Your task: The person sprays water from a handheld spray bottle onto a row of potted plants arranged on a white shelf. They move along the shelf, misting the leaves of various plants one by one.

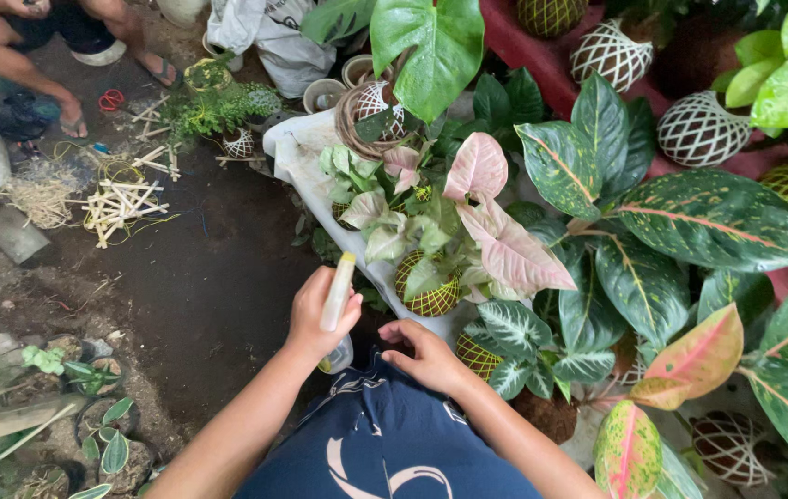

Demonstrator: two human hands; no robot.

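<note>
The left hand [318,312] is wrapped around a small clear plastic spray bottle with a pale yellow nozzle [337,296], nozzle pointing toward twelve o'clock. Just beside it at three o'clock, the right hand [424,356] rests with fingers curled, holding nothing, on dark blue patterned cloth [385,444]. At one o'clock sits a moss ball in yellow netting [431,294] beneath a pink-leaved plant [496,222].

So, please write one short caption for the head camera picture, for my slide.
Left hand holds a small spray bottle beside net-wrapped moss-ball plants; right hand rests open near them.
</note>
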